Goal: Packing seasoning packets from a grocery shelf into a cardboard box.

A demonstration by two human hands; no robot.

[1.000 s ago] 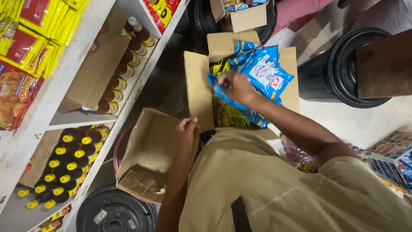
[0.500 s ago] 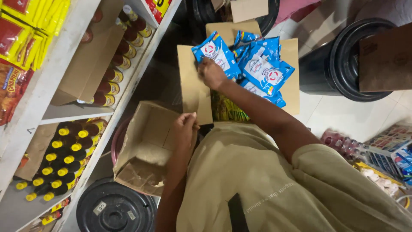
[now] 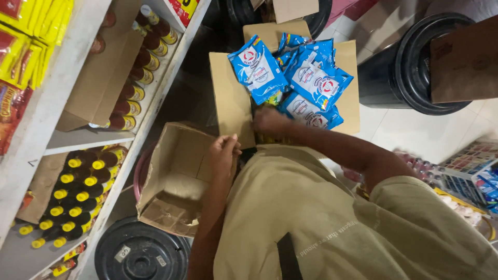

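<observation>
The blue packets lie heaped in the open cardboard box ahead of the person, near the top middle of the view. They are blue and white pouches, overlapping one another and spilling across the box's mouth, with one propped against the left flap. The right hand reaches into the box at the lower edge of the heap, touching the bottom packets; its fingers curl down among them, but whether they grip a packet cannot be told from here.

The left hand rests on the rim of a smaller empty box just below and to the left of the first one. Its fingers are bent closed over the edge of the upright flap, holding it. This box is plain brown, open, and scuffed inside.

Under that box shows the rim of a pink tub, and below it lies a black round lid. To the left runs a white shelf holding rows of dark bottles with yellow caps, more brown bottles higher up beside a cardboard tray, and yellow packets at the far corner. A black bucket stands to the right of the packet box on the pale tiled floor.
</observation>
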